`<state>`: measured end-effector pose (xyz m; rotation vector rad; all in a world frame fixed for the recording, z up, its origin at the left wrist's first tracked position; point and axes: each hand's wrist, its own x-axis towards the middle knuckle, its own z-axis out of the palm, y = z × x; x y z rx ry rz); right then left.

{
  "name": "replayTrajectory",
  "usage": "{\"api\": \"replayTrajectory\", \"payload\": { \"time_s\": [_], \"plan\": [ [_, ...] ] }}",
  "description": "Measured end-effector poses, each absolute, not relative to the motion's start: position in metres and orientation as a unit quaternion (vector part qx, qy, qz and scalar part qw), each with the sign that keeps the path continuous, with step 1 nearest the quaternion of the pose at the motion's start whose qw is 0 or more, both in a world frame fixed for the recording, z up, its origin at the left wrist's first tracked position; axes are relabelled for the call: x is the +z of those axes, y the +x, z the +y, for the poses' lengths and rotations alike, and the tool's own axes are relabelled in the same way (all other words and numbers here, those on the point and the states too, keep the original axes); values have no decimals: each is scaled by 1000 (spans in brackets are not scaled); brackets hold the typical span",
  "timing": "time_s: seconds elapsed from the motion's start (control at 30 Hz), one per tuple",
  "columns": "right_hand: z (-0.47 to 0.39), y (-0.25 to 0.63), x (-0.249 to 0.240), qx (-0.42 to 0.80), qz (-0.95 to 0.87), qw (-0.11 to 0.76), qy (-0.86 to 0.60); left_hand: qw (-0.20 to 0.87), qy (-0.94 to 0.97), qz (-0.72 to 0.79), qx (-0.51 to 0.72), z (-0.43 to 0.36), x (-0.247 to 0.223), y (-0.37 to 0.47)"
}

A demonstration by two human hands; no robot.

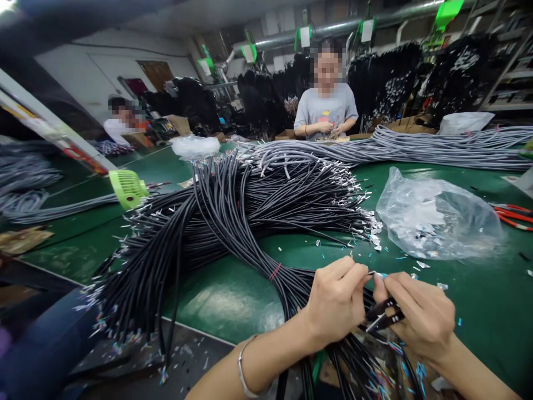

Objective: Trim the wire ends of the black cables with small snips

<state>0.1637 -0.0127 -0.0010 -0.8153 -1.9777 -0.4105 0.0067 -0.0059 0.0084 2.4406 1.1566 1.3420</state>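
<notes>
My left hand is closed, pinching the end of a black cable whose pale and blue inner wires show at the fingertips. Close beside it, my right hand pinches at the same wire end with thumb and forefinger. Tucked in its lower fingers is a pair of black-handled cutters, partly hidden. Below both hands hangs a tied bundle of black cables, with a red band around it and coloured wire ends fanning out at the bottom. The bundle's far part lies over a large heap of black cables.
A clear plastic bag with scraps lies on the green table, right of the heap. Red-handled pliers are at the right edge. Grey cables stretch across the back. A green fan stands left; a person sits opposite.
</notes>
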Motion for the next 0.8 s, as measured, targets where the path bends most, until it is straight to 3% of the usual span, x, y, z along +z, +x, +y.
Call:
{"api": "replayTrajectory", "payload": {
  "time_s": [0.13, 0.23, 0.33, 0.4, 0.5, 0.63, 0.8],
  "plan": [
    [-13, 161, 6, 53, -763, 483, -427, 32, 827, 355, 435, -2, 4, 6],
    [-6, 165, 8, 186, -742, 470, -440, 143, 804, 369, 444, 1, 8, 7],
    [1, 169, 2, 62, -781, 471, -405, 310, 725, 425, 444, 1, 13, 10],
    [1, 169, -3, -20, -802, 467, -373, 357, 687, 454, 440, 0, 14, 10],
    [-10, 165, -1, -32, -816, 459, -351, 317, 709, 459, 431, -1, 12, 10],
    [-19, 172, 21, 82, -787, 452, -411, 243, 776, 436, 385, 4, 6, 11],
    [30, 230, 24, -32, -658, 495, -567, 304, 730, 436, 431, 10, 3, 16]
  ]
}}
